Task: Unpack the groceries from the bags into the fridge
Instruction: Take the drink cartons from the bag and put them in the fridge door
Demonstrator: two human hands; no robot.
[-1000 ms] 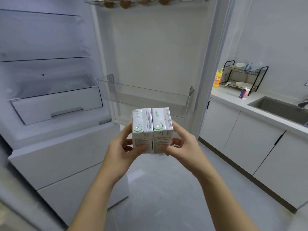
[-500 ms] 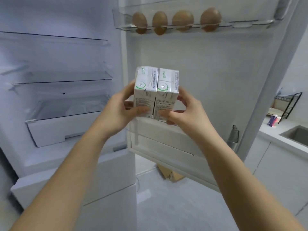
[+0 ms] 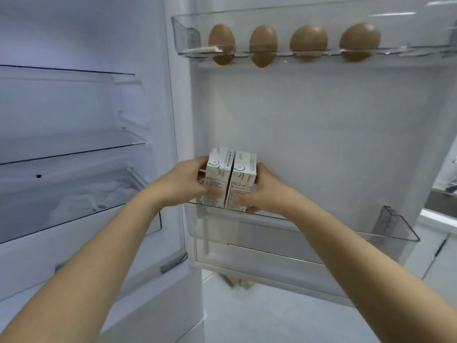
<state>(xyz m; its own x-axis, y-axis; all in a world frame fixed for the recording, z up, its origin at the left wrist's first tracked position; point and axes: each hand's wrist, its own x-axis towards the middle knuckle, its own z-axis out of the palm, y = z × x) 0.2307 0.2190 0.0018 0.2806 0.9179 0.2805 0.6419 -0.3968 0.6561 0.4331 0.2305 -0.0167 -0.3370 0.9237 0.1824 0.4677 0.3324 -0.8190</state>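
Two white cartons with green print stand side by side: the left carton (image 3: 217, 177) and the right carton (image 3: 243, 179). My left hand (image 3: 184, 181) grips the left one and my right hand (image 3: 265, 191) grips the right one, pressing them together. Their bases sit low inside the clear door bin (image 3: 321, 226) of the open fridge door (image 3: 321, 132), at the bin's left end. My thumbs lie across the cartons' front faces.
Several brown eggs (image 3: 309, 40) sit in the top door rack (image 3: 183, 35). On the left, the fridge's glass shelves (image 3: 74, 149) hold nothing; a crisper drawer (image 3: 74, 201) below holds something pale. A counter and cabinets (image 3: 440, 243) show at the right edge.
Both hands have carried the two cartons from chest height forward and down into the door bin. My view has moved closer to the door.
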